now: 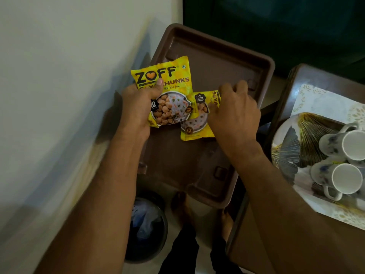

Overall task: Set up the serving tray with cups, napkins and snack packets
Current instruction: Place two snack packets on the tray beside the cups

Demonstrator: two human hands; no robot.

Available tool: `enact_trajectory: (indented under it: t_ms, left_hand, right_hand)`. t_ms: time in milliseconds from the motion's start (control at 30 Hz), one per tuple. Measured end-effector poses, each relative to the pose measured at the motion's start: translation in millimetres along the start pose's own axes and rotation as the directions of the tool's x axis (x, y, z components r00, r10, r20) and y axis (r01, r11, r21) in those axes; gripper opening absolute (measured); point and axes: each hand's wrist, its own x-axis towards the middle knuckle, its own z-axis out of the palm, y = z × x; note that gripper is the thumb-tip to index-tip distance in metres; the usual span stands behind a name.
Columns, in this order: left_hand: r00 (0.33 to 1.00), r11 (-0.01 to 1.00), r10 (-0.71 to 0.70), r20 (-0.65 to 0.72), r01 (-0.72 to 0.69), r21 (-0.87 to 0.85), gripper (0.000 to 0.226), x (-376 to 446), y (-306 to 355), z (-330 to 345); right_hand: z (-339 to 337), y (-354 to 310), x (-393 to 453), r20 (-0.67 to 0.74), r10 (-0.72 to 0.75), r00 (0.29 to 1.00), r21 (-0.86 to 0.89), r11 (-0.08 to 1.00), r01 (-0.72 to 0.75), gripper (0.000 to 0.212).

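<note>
A brown plastic serving tray (227, 62) lies in the middle, with nothing but my hands and packets over it. My left hand (138, 107) grips a yellow soya chunks packet (169, 84) by its left side, thumb on the front. My right hand (235, 113) holds a second yellow packet (195, 123) just to the right and lower, partly under the first packet. Two white floral cups (347, 147) lie on their sides on a gold-patterned plate (290, 153) at the right. A white patterned napkin (320, 99) lies under the plate.
The plate and napkin rest on a brown wooden table (276, 244) at the right. A pale wall (59, 76) runs along the left. A dark round bin (146, 228) stands on the floor below the tray, beside my bare feet (183, 208).
</note>
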Motion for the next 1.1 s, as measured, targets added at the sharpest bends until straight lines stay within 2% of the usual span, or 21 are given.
enact_trajectory:
  t_ms: [100,233,400,467,567,633,700,800,967,1033,1100]
  left_hand:
    - [1.0,1.0,-0.012,-0.004,0.012,0.025,0.009,-3,0,-1]
    - [1.0,0.998,-0.028,-0.001,0.028,0.063,0.002,-5,-4,-3]
    - [0.999,0.995,-0.035,0.006,0.034,0.094,0.002,-7,-9,-6]
    - [0.999,0.994,-0.048,0.01,0.047,0.103,0.003,-9,-9,-4]
    - [0.998,0.993,-0.059,0.019,0.057,0.108,0.006,-10,-13,-4]
    - [0.998,0.991,-0.068,0.014,0.066,0.113,0.005,-10,-14,-5]
    - [0.997,0.99,-0.078,0.013,0.076,0.117,0.004,-10,-16,-6]
    - [0.994,0.988,-0.104,0.023,0.101,0.113,0.004,-11,-19,-9]
    - [0.99,0.986,-0.137,0.023,0.134,0.103,0.014,-12,-23,-11]
    - [0.991,0.986,-0.132,0.023,0.129,0.107,0.013,-12,-25,-10]
    - [0.992,0.987,-0.126,0.014,0.124,0.106,0.01,-12,-27,-11]
  right_hand:
    - [5,-1,-12,0.055,-0.003,0.999,-0.042,0.999,0.005,0.047]
    - [10,1,-15,0.067,-0.059,0.996,-0.044,0.997,0.062,0.038]
    - [9,3,-4,0.062,-0.177,0.982,0.109,0.979,0.169,0.054]
    - [5,3,-5,0.012,-0.102,0.995,0.156,0.983,0.098,0.062]
    - [6,3,-9,-0.046,0.038,0.998,0.157,0.987,-0.03,0.052]
    - [7,4,-10,-0.005,0.082,0.997,0.132,0.988,-0.08,0.054]
    - [9,4,-11,0.067,0.115,0.991,0.113,0.986,-0.122,0.066]
    - [12,3,-12,0.088,0.13,0.988,0.136,0.981,-0.141,0.078]
    - [14,9,-3,0.101,0.25,0.963,0.386,0.882,-0.27,0.101]
    - [14,12,-3,0.095,0.283,0.954,0.523,0.801,-0.29,0.098]
    - [17,14,-3,0.079,0.305,0.949,0.593,0.751,-0.29,0.085]
